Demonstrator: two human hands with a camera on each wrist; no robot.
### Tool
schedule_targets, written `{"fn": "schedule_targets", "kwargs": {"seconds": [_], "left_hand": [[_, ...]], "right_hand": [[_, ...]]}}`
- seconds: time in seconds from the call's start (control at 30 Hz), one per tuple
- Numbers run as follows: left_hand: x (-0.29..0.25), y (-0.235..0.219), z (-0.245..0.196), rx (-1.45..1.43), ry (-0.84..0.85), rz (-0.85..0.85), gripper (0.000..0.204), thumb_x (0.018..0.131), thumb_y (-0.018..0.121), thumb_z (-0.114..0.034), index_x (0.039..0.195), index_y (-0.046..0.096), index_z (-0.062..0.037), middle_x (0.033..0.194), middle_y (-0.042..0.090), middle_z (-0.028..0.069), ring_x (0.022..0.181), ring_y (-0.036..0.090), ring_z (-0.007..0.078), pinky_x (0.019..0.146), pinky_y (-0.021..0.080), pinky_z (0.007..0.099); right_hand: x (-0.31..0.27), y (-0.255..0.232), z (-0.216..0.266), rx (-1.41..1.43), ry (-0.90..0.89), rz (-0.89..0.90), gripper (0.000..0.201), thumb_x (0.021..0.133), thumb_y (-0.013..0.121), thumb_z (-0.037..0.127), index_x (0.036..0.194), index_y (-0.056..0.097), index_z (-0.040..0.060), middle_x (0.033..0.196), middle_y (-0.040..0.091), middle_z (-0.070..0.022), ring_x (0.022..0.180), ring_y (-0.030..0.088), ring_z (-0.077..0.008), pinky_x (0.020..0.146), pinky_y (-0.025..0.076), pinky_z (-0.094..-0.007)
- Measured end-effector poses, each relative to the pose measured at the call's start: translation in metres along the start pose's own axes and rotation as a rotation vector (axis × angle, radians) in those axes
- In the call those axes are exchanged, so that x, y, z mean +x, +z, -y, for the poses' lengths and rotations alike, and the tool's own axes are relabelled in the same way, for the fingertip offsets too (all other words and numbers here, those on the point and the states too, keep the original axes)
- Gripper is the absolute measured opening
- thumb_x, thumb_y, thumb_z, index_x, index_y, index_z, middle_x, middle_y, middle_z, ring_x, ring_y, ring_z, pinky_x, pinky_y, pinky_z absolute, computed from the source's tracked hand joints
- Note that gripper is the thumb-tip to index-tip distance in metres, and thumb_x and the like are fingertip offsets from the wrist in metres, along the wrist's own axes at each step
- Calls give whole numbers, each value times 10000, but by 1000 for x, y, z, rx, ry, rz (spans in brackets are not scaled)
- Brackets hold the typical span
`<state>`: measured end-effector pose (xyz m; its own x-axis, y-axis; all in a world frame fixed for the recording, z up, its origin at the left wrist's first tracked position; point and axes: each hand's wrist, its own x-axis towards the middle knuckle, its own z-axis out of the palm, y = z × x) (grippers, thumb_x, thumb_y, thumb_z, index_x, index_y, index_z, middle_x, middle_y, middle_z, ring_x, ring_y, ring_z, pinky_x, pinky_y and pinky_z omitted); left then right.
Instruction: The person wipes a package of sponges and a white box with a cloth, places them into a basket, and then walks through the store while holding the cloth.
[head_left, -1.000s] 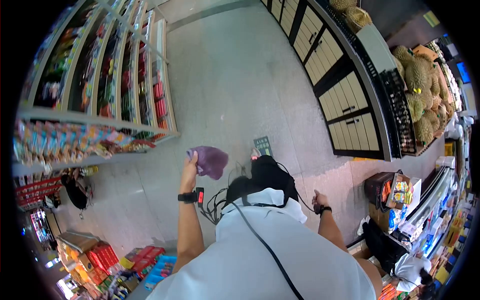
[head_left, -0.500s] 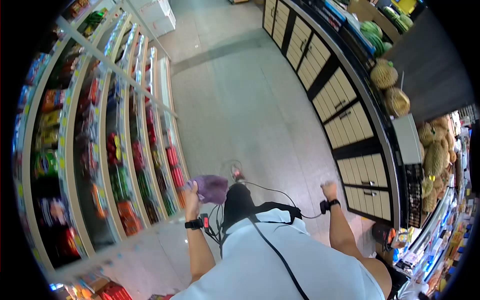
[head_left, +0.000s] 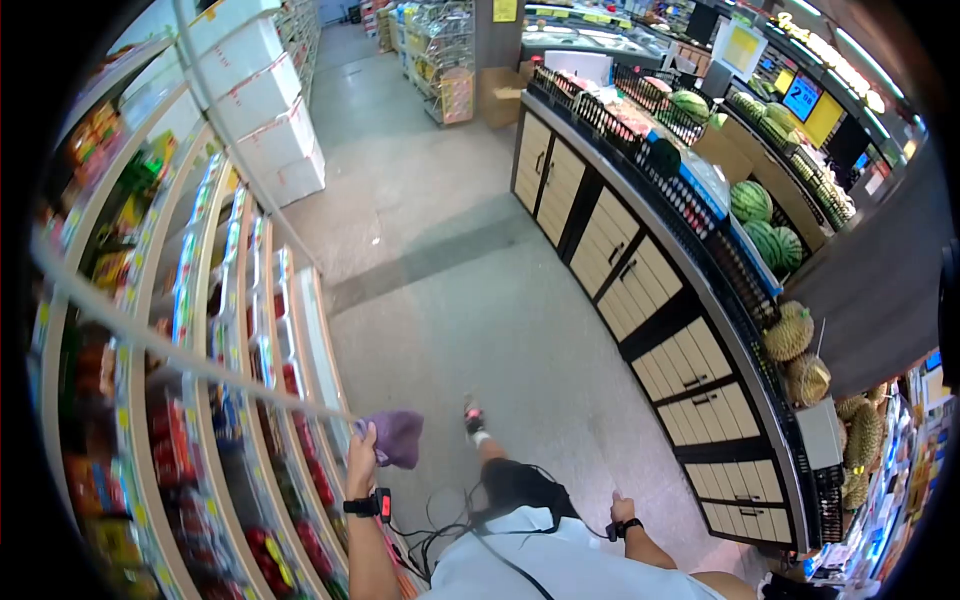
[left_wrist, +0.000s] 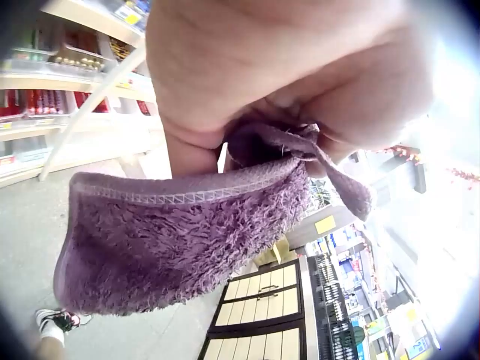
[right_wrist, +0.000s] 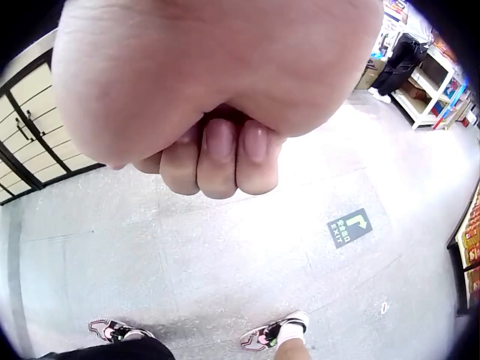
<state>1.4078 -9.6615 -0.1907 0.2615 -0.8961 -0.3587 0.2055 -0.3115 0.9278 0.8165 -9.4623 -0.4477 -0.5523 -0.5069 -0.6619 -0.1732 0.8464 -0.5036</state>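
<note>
My left hand (head_left: 362,460) grips a purple cleaning cloth (head_left: 397,440) by one corner, and the rest of it hangs free. Up close in the left wrist view, the cloth (left_wrist: 180,244) has a shaggy pile, a stitched hem and a narrow loop sticking out beside the fingers. My right hand (head_left: 622,507) is held out low on the other side of the body, with nothing seen in it. Its fingers (right_wrist: 219,161) are curled in against the palm in the right wrist view. The cloth overlaps the edge of the left shelves (head_left: 310,460) in the head view.
Stocked shelves line the left, with a pale rail (head_left: 215,370) across their front. Stacked white boxes (head_left: 270,125) stand farther up the aisle. On the right runs a curved counter with panelled doors (head_left: 640,295), carrying watermelons (head_left: 750,202) and durians (head_left: 790,332). Grey floor (head_left: 450,300) lies between.
The person has walked forward along the aisle, and the view has tilted up toward its far end. The cloth stays in the left hand. The shelves and counter have shifted around the body.
</note>
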Motion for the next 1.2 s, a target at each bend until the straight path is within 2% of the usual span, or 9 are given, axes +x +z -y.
{"fn": "schedule_targets", "kwargs": {"seconds": [0.07,0.2,0.33,0.4,0.53,0.6,0.7,0.8,1.2], "left_hand": [[71,-8,-3,34,-39,-42,280,998,514,-299,1113,593,-56,917,615,12,685,542,64,498,400,201],[187,-11,-51,-57,-54,38,317,1005,500,-292,1112,584,-7,999,645,57,844,620,143,722,507,289],[277,-25,-128,-94,-48,-22,334,999,516,-291,1118,580,15,1036,651,84,937,626,179,840,491,330],[325,-43,-148,-190,-13,-58,356,997,521,-308,1141,571,14,1050,648,89,944,627,177,849,490,322],[437,-66,-173,-209,-27,-112,396,986,537,-337,1157,556,19,1082,640,104,953,629,179,814,509,344],[516,-80,-170,-217,7,-100,362,981,544,-344,1103,580,-5,995,652,75,854,632,146,681,516,303],[617,-92,-199,-151,-92,-104,261,986,534,-332,991,594,-78,771,584,-23,594,522,63,456,375,217],[715,-113,-250,-134,-147,-55,252,970,568,-334,984,565,-83,761,578,-23,601,525,68,491,398,222],[1076,-114,-407,-186,13,103,368,980,544,-351,1100,609,-8,1014,668,52,893,634,135,825,497,305]], "right_hand": [[44,47,42,18,-17,-67,509,931,560,395,601,558,8,518,530,-103,410,495,-217,392,363,-395],[159,131,123,-246,-122,3,491,942,503,393,744,599,-46,585,584,-133,473,565,-236,437,423,-407],[212,203,285,-671,-902,-310,532,964,449,406,753,629,-48,572,587,-196,508,597,-307,560,493,-461],[130,192,474,-269,-234,166,558,979,428,416,689,623,-19,534,571,-179,502,596,-296,553,497,-444],[185,258,617,-391,-445,5,644,979,415,473,762,632,-92,693,641,-238,728,642,-414,739,508,-467],[198,289,677,-168,-508,-13,592,980,432,447,595,559,16,494,518,-80,468,539,-188,448,440,-374],[215,331,719,-132,-486,21,597,977,449,435,566,546,12,492,512,-77,447,515,-191,446,431,-383],[303,377,660,-294,-343,-157,574,969,454,398,605,577,-28,527,559,-146,477,570,-244,476,455,-417],[289,514,872,114,189,114,247,859,565,130,636,593,28,565,567,-91,470,521,-204,440,396,-369]]}}
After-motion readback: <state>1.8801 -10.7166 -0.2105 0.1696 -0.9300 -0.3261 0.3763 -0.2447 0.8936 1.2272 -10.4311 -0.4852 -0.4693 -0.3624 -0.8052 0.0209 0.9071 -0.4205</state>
